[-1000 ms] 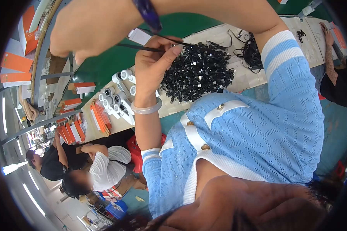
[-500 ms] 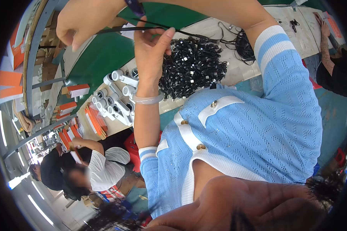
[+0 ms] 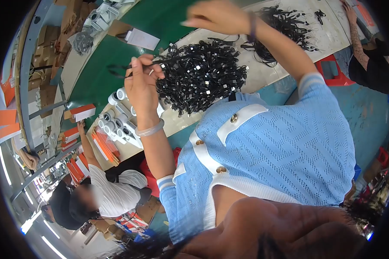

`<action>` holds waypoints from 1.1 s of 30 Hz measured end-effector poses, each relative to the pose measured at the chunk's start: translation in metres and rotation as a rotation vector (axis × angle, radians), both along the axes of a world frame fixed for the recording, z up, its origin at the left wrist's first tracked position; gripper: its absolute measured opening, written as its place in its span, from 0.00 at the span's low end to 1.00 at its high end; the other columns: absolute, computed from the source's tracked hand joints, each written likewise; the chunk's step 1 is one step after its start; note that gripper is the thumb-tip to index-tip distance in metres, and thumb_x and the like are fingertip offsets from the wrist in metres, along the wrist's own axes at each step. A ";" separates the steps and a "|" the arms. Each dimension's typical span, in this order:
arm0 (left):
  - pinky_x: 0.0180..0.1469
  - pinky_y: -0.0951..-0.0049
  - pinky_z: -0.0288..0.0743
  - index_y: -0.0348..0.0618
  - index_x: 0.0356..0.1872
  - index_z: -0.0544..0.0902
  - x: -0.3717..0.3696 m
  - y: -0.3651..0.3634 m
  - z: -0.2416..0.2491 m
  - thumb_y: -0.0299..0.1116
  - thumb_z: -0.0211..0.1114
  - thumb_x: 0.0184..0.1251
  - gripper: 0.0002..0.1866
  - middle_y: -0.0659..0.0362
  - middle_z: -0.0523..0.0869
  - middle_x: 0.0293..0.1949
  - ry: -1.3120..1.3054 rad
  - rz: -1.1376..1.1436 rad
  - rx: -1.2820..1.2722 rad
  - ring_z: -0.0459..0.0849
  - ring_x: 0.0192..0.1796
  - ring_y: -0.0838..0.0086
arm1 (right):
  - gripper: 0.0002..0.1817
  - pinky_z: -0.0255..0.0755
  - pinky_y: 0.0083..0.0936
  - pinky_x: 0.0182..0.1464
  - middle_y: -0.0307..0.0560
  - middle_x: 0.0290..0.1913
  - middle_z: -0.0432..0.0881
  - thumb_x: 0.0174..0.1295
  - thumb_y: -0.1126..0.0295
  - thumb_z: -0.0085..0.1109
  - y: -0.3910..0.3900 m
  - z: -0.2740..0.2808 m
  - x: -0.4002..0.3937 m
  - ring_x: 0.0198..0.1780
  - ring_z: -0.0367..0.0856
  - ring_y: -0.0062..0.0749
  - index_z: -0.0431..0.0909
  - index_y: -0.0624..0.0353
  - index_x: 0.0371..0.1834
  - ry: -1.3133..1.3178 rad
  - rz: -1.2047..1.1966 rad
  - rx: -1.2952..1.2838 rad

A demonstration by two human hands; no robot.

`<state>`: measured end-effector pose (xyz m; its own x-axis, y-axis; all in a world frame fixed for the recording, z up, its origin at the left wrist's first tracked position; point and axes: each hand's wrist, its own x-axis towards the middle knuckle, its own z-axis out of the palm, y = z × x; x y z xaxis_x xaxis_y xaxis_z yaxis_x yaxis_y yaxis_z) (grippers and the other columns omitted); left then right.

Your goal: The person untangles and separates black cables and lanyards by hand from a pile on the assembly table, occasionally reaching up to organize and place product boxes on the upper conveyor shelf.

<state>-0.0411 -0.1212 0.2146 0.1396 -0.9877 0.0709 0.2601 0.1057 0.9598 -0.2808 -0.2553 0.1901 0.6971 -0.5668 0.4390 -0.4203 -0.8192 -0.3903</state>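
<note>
My left hand (image 3: 143,84), with a pale bangle at the wrist, is raised at the near left edge of a pile of black cables (image 3: 203,73). Its fingers are closed on a black strap (image 3: 119,70), whose blurred loop sticks out to the left. White and metal connector ends show all over the pile. My right hand (image 3: 218,17), with a dark band at the wrist, hovers above the far side of the table. Its fingers are bent but apart, slightly blurred, and nothing shows in them. Below its forearm lies a bunch of black straps (image 3: 285,30) with thin loops.
White devices with round ends (image 3: 116,123) stand at the left, beside orange-and-white boxes (image 3: 101,146). An open carton with a white flap (image 3: 143,39) rests on the green surface. One co-worker (image 3: 121,190) sits at lower left; another's arm (image 3: 354,30) is at upper right.
My right hand has moved from the far left, where it stretched the black strap, to the right over the table. My left hand has shifted left and down with the strap.
</note>
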 end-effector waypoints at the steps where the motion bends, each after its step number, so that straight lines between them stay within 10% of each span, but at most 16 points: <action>1: 0.31 0.71 0.74 0.35 0.34 0.76 0.004 0.001 -0.003 0.39 0.51 0.77 0.17 0.52 0.79 0.40 0.029 -0.003 0.017 0.77 0.33 0.70 | 0.18 0.71 0.35 0.35 0.50 0.29 0.77 0.66 0.54 0.55 0.005 -0.036 -0.022 0.31 0.78 0.42 0.75 0.60 0.34 0.086 -0.046 0.141; 5: 0.31 0.70 0.75 0.36 0.33 0.75 0.007 0.001 -0.011 0.40 0.51 0.77 0.16 0.52 0.79 0.37 0.098 -0.017 0.045 0.77 0.31 0.70 | 0.16 0.71 0.39 0.48 0.46 0.38 0.80 0.55 0.60 0.65 0.050 -0.136 -0.079 0.47 0.78 0.45 0.79 0.56 0.44 0.232 -0.169 0.173; 13: 0.32 0.71 0.72 0.37 0.33 0.75 0.000 -0.005 -0.010 0.40 0.51 0.76 0.16 0.54 0.78 0.37 0.058 -0.029 0.066 0.76 0.31 0.71 | 0.10 0.73 0.37 0.43 0.44 0.34 0.83 0.58 0.66 0.62 0.068 -0.160 -0.096 0.39 0.82 0.43 0.80 0.52 0.43 0.285 -0.297 0.236; 22: 0.32 0.69 0.74 0.43 0.32 0.70 -0.022 0.001 -0.037 0.41 0.47 0.78 0.16 0.53 0.78 0.37 0.106 -0.081 0.142 0.76 0.31 0.69 | 0.17 0.75 0.19 0.36 0.37 0.24 0.78 0.69 0.66 0.53 0.049 0.008 -0.105 0.31 0.79 0.18 0.75 0.63 0.56 -0.469 0.187 0.718; 24: 0.33 0.68 0.75 0.43 0.32 0.69 -0.028 0.004 -0.046 0.42 0.47 0.78 0.15 0.55 0.76 0.33 0.113 -0.155 0.188 0.75 0.29 0.69 | 0.13 0.76 0.23 0.33 0.46 0.32 0.83 0.67 0.69 0.56 0.040 0.037 -0.109 0.31 0.83 0.29 0.77 0.66 0.49 -0.668 0.234 0.782; 33: 0.27 0.75 0.75 0.41 0.33 0.72 -0.032 0.014 -0.074 0.37 0.52 0.76 0.12 0.62 0.73 0.26 -0.074 -0.175 0.433 0.71 0.23 0.80 | 0.16 0.75 0.19 0.31 0.38 0.28 0.80 0.70 0.71 0.51 0.021 0.112 -0.131 0.23 0.78 0.20 0.71 0.67 0.57 -0.955 0.355 0.305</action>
<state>-0.0732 -0.1069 0.1407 -0.0218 -0.9367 -0.3494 0.1677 -0.3480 0.9224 -0.4114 -0.2339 0.3022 0.2859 -0.5768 0.7652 0.4124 -0.6467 -0.6416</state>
